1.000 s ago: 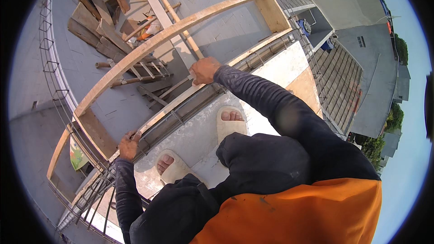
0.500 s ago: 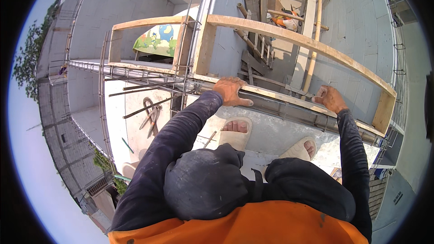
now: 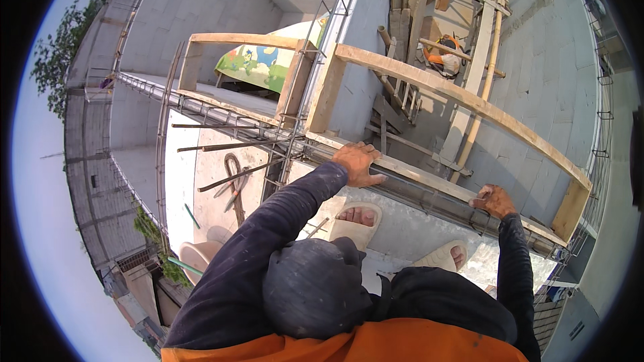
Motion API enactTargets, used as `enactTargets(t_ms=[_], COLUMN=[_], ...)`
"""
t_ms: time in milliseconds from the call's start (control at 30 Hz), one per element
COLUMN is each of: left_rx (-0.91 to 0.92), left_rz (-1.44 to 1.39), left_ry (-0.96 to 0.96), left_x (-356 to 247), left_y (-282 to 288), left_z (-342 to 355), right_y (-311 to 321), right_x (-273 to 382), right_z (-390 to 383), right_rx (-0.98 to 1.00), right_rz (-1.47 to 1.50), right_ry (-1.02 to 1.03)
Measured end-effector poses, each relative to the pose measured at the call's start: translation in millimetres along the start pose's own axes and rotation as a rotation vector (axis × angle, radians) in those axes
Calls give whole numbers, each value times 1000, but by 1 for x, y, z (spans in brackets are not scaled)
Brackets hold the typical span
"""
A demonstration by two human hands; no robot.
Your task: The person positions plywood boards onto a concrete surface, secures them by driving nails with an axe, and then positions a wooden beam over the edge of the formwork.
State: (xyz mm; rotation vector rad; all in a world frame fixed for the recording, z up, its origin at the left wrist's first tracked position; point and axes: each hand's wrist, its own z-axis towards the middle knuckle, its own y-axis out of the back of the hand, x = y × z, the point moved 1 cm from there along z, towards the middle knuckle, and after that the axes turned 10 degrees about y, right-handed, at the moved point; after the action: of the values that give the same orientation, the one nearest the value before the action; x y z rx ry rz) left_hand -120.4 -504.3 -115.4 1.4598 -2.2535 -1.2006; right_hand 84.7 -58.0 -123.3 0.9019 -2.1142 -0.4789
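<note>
A long wooden frame (image 3: 463,97) stands along the top of the wall in front of me. My left hand (image 3: 357,163) grips its near lower board (image 3: 422,175) close to the left upright, fingers over the top and thumb stretched toward me. Further right, my right hand (image 3: 494,201) holds the same board with bent fingers; its thumb is partly hidden. Just below the board runs a reinforcing-bar cage (image 3: 402,188). My sandalled feet (image 3: 357,222) are on the pale surface behind it.
Bar ends (image 3: 221,146) jut out left of my left hand. Near them lies a pincer-like tool (image 3: 236,188). A second wooden frame (image 3: 248,39) stands at the left. Beyond the wall, far below, another person (image 3: 446,57) is among planks and bamboo poles (image 3: 479,100).
The view has shifted, so the scene sits lower and slightly right. My right hand's fingers are now bent more closely on the board. My left hand keeps its place on it.
</note>
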Motion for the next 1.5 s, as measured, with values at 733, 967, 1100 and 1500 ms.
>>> enactTargets(t_ms=[733,967,1100,1500], left_rx=[46,72,54,4], left_rz=[44,42,74,74], left_ry=[26,54,65,54], left_x=[-3,-6,-9,-21], left_y=[-1,3,5,-4], left_z=[4,2,4,8], right_y=[-22,-53,-57,-60], right_x=[14,9,16,1], right_z=[-2,-18,-27,-31], right_rx=[190,-205,-447,-437], right_rz=[31,-146,-119,-152], right_ry=[-67,25,103,87])
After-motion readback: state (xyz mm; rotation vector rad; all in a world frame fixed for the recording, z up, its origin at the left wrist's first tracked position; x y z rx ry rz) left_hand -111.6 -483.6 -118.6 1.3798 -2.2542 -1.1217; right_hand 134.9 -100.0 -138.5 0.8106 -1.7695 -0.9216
